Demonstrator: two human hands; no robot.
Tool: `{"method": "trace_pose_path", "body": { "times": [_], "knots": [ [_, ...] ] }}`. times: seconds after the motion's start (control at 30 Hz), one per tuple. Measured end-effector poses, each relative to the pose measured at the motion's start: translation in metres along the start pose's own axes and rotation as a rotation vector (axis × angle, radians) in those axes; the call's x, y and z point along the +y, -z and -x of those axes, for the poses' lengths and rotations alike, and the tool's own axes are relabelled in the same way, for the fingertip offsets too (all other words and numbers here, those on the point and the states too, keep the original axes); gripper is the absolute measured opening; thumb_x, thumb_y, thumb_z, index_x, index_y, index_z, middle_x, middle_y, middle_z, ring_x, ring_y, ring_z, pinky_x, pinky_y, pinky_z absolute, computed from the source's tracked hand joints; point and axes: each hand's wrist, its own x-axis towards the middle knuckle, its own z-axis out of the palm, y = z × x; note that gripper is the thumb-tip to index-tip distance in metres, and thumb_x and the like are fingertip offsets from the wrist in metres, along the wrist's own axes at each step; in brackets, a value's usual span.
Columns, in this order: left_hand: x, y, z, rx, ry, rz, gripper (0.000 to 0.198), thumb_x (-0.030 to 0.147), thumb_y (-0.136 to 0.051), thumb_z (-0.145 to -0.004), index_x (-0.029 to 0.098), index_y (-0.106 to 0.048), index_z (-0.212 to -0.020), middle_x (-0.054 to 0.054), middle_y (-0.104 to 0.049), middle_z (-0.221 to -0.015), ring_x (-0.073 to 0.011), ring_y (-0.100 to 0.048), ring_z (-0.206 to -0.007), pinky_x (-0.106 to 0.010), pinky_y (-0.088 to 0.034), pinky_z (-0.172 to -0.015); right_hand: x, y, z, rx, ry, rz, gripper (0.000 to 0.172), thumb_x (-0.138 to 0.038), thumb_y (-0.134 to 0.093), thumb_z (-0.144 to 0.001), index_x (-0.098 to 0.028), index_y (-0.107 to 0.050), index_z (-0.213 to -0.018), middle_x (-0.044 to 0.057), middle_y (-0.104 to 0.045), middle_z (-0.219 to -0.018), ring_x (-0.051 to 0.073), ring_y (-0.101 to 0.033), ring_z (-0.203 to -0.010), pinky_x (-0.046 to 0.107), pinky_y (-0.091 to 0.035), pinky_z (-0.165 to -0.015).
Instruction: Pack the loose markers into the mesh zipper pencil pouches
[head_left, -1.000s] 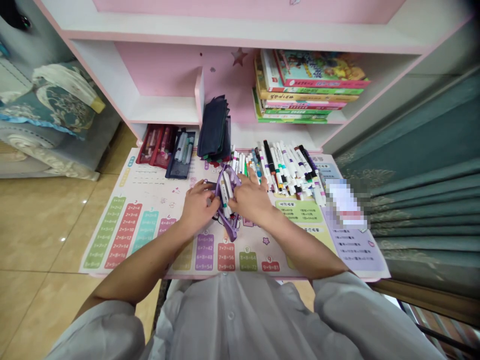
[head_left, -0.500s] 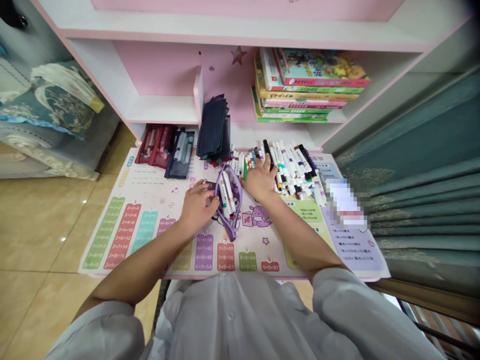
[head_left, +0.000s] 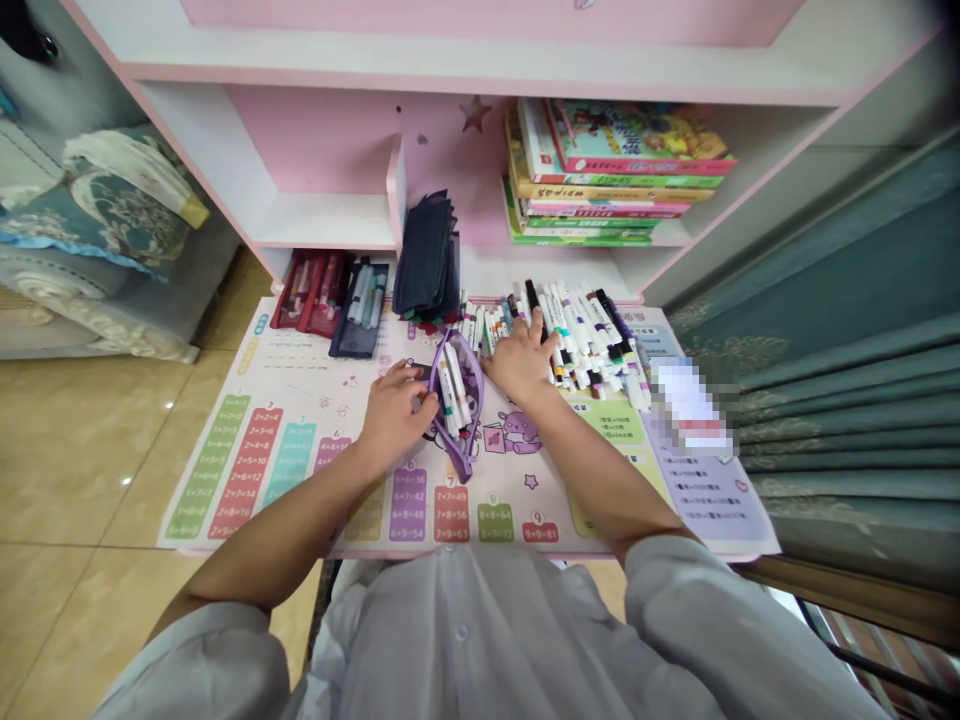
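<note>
A purple zip pencil pouch (head_left: 477, 385) lies on the desk, its mouth open, with several white markers (head_left: 454, 390) inside. Beside its left edge rests my left hand (head_left: 397, 410), fingers loosely bent and apart, the thumb tip against the pouch. My right hand (head_left: 523, 362) lies with spread fingers over the left side of a heap of markers (head_left: 585, 335), mostly white with coloured or dark ends. Some fingertips are among the markers, and what lies beneath the palm is hidden. A black marker (head_left: 532, 296) shows just beyond the fingers.
Dark mesh pouches (head_left: 426, 255) stand stacked at the back. To their left lie red pouches (head_left: 311, 290) and a dark blue pouch (head_left: 361, 310), filled with pens. Books (head_left: 607, 190) are piled on the shelf. A blurred phone-like object (head_left: 690, 405) lies at the right.
A green marker that showed by my right hand's left side is no longer visible. My right fingers have shifted slightly; the left hand and purple pouch have hardly moved.
</note>
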Motion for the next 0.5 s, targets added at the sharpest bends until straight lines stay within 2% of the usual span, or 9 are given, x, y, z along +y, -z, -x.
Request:
{"method": "trace_pose_path", "body": {
  "times": [0.2, 0.37, 0.5],
  "knots": [
    [0.0, 0.001, 0.001, 0.004, -0.009, 0.002, 0.024, 0.031, -0.054, -0.085, 0.02, -0.071, -0.072, -0.009, -0.071, -0.122, -0.031, -0.055, -0.132, -0.051, -0.045, -0.114, 0.004, 0.004, 0.002, 0.088, 0.037, -0.087, 0.039, -0.033, -0.053, -0.086, -0.008, -0.075, -0.105, 0.022, -0.044, -0.152, 0.045, -0.021, -0.148, 0.072, -0.023, -0.112],
    [0.001, 0.002, 0.0, 0.0, -0.01, 0.007, 0.024, 0.031, -0.054, -0.085, 0.021, -0.072, -0.072, -0.009, -0.071, -0.121, -0.0323, -0.055, -0.131, -0.053, -0.045, -0.113, 0.002, 0.035, 0.028, 0.161, 0.097, -0.178, 0.028, -0.032, -0.056, -0.084, -0.013, -0.077, -0.083, 0.017, -0.049, -0.149, 0.045, -0.024, -0.147, 0.072, -0.025, -0.111],
    [0.002, 0.002, 0.001, 0.004, -0.005, 0.016, 0.025, 0.03, -0.054, -0.085, 0.02, -0.072, -0.071, -0.009, -0.071, -0.121, -0.0326, -0.055, -0.13, -0.053, -0.043, -0.114, -0.006, 0.058, 0.059, 0.101, 0.209, -0.199, 0.024, -0.031, -0.059, -0.081, -0.014, -0.074, -0.073, 0.016, -0.048, -0.151, 0.046, -0.023, -0.147, 0.07, -0.025, -0.113]
  ]
}}
